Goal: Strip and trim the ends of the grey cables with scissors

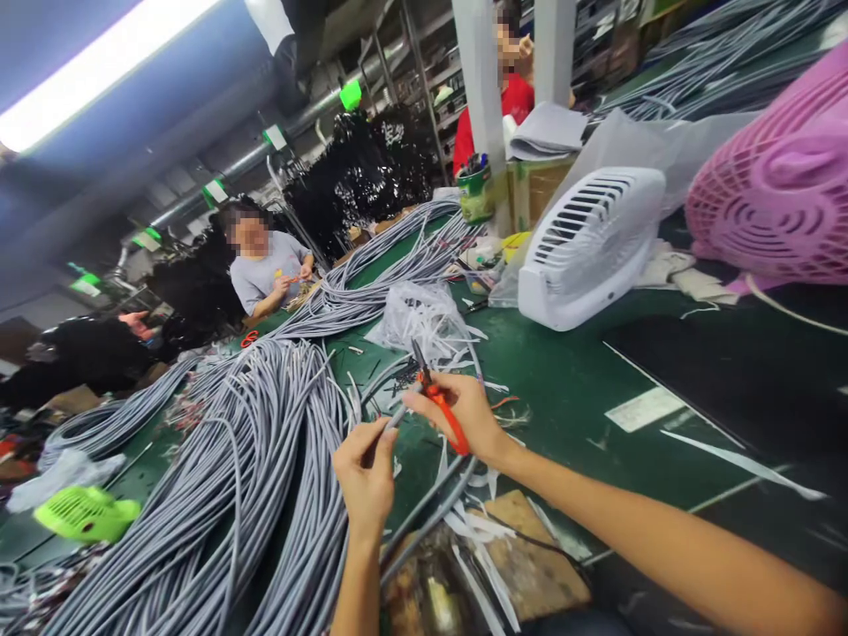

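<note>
Between the fingers and thumb of my left hand [366, 468] is a grey cable [396, 417], pinched near its end. My right hand [467, 415] is wrapped round orange-handled scissors [451, 426], whose dark blades point up and away from me. The fingertips of that hand also lie close to the cable's end; whether they touch it I cannot tell. Just left of my left hand lies a big bundle of grey cables [265, 442]. Beyond the scissors sits a clear plastic bag [424, 318] with white strips in it.
A white fan [589, 247] and a pink fan [775, 185] stand on the right of the green table [530, 371]. A small green fan [86, 514] is at left. Near me lies a wooden block [530, 556]. Across the table, a person in grey [265, 265] handles something.
</note>
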Demonstrator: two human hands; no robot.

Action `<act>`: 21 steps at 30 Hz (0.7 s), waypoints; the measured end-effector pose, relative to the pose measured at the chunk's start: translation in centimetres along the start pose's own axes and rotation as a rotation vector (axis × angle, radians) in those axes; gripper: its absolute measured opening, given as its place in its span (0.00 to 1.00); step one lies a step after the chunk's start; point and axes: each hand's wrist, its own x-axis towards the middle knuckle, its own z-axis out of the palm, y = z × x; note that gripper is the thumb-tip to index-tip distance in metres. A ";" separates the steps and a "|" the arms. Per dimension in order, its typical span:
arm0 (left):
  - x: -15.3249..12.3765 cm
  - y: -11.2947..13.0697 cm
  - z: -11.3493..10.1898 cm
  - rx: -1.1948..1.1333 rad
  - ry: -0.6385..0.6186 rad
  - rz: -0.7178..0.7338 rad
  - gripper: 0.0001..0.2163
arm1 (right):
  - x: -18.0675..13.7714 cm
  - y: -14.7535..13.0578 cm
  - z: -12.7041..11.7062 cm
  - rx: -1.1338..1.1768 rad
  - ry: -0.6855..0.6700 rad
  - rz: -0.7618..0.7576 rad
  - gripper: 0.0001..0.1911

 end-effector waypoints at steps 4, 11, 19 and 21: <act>-0.1 0.0 -0.5 0.083 0.120 0.080 0.08 | -0.1 0.8 0.3 -0.016 -0.040 0.092 0.24; 0.2 -0.5 -1.7 0.115 0.288 0.085 0.07 | -0.6 0.6 0.5 -0.346 -0.216 -0.048 0.24; -0.1 -0.3 -2.2 -0.013 0.281 -0.044 0.09 | -1.1 1.2 1.0 -0.500 -0.380 -0.083 0.20; -0.1 -0.5 -2.2 -0.025 0.279 -0.056 0.09 | -1.3 1.3 1.1 -0.515 -0.379 -0.113 0.18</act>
